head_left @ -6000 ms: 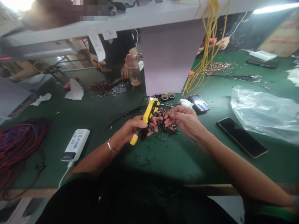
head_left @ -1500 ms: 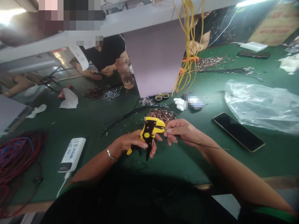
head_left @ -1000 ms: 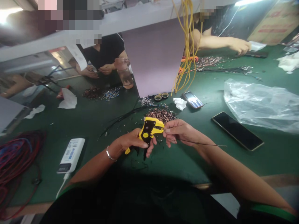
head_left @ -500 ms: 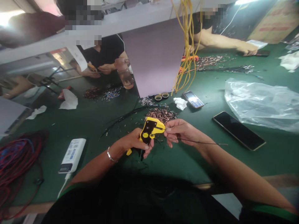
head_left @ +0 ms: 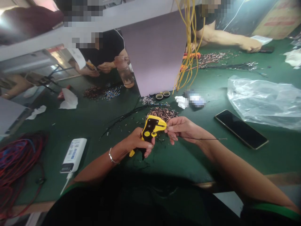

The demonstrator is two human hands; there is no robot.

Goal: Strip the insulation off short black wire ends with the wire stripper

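Note:
My left hand is closed round the handles of a yellow and black wire stripper, its jaws pointing right. My right hand pinches a thin dark wire right at the tool's jaws. The wire's tail runs out to the right over my forearm. Whether the wire's tip sits inside the jaws is hidden by my fingertips. Just behind the tool lies a pile of short copper-coloured wire bits. A bundle of long dark wires stretches away to the left of that pile.
A black smartphone and a clear plastic bag lie to the right. On the left are a white power bank and coiled red cable. Yellow cables hang beside a purple-grey panel. Co-workers' hands show across the table.
The view has shifted slightly. My hands, the wire stripper and the wire keep nearly the same positions relative to each other.

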